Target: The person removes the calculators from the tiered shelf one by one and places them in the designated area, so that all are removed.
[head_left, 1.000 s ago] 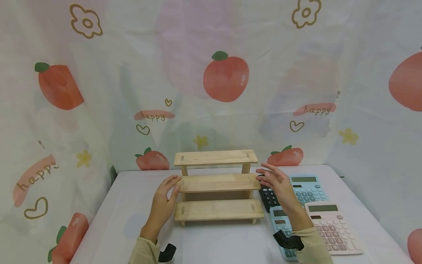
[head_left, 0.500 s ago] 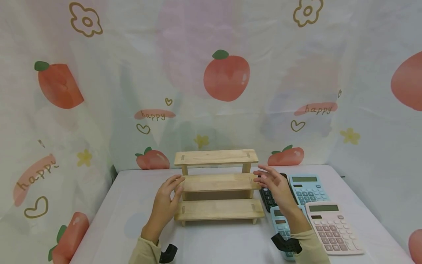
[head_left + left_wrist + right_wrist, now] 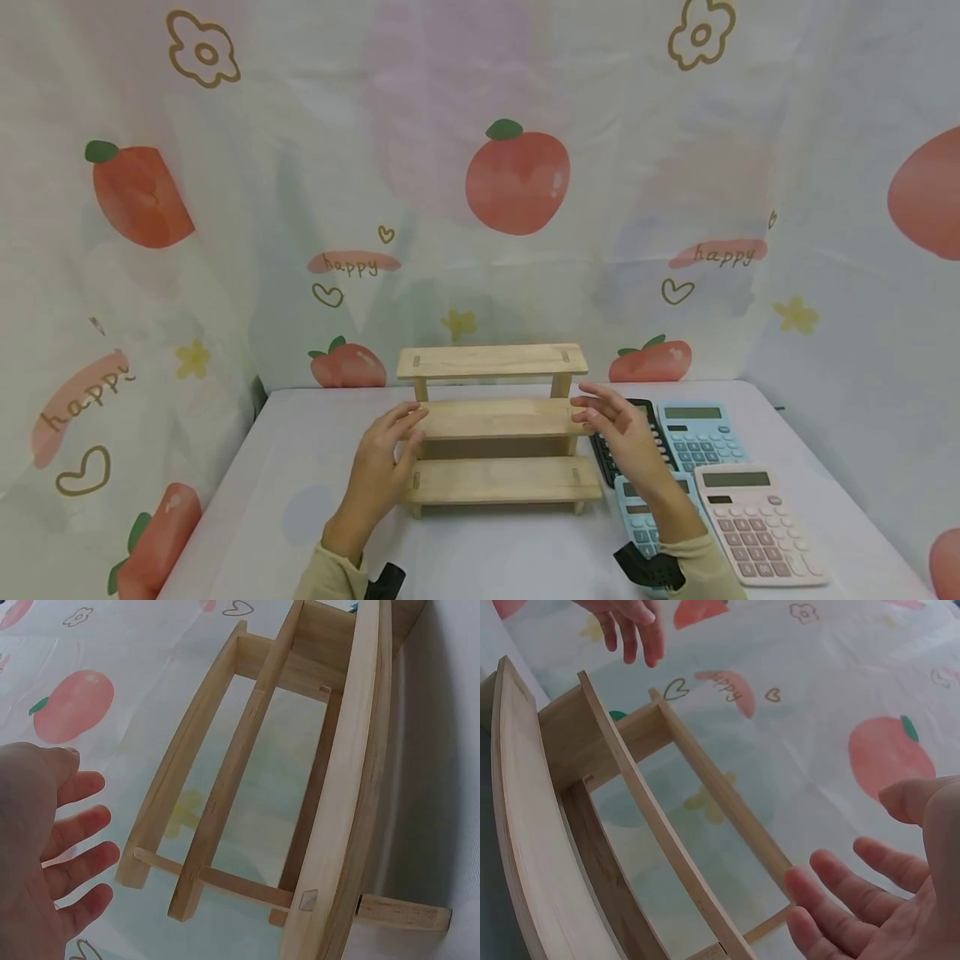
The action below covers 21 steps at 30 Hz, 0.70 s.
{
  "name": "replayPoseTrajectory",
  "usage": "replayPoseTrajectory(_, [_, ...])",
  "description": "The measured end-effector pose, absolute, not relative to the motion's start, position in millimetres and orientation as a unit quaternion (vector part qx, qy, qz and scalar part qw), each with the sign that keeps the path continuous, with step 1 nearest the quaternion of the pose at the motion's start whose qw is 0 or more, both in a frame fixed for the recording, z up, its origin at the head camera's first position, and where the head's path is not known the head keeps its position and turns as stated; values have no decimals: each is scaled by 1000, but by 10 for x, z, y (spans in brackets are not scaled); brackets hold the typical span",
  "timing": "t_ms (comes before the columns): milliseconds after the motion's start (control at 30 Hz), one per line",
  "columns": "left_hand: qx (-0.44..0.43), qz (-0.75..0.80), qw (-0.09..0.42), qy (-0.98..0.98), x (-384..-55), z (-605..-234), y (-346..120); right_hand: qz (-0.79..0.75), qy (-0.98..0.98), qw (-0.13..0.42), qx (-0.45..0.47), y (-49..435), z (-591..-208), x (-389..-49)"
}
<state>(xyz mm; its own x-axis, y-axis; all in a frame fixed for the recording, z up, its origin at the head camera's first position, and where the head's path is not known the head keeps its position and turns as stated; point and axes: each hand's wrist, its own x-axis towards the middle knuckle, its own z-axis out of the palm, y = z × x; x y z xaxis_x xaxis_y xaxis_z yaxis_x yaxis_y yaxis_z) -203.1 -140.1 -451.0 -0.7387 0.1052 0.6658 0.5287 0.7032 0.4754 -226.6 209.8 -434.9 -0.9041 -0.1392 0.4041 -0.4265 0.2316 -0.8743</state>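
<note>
A three-tier wooden display rack (image 3: 498, 419) stands upright on the white table in the head view. By its left end is my left hand (image 3: 378, 467), its fingers extended and slightly bent. A gap separates those fingertips (image 3: 88, 859) from the wood in the left wrist view. My right hand (image 3: 633, 446) is held near the right end, overlapping the middle tier in the head view. Its fingers (image 3: 855, 889) are spread and loosely bent, grasping nothing. Whether they touch the rack is hard to tell.
Several calculators lie right of the rack: a black one (image 3: 602, 460) partly behind my right hand, a blue one (image 3: 697, 433) at the back, another blue one (image 3: 637, 521) under my forearm, and a pink one (image 3: 761, 525). A fruit-printed cloth (image 3: 517, 283) hangs behind the table.
Both hands have drifted slightly inward, toward each other, over the ends of the rack. The rack and calculators stay in place.
</note>
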Motion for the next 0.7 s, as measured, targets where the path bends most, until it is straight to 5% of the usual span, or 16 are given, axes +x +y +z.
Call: replayPoseTrajectory(700, [-196, -213, 312, -905, -1900, -4395, -1336, 394, -879, 190, 191, 1870, -4270, -2079])
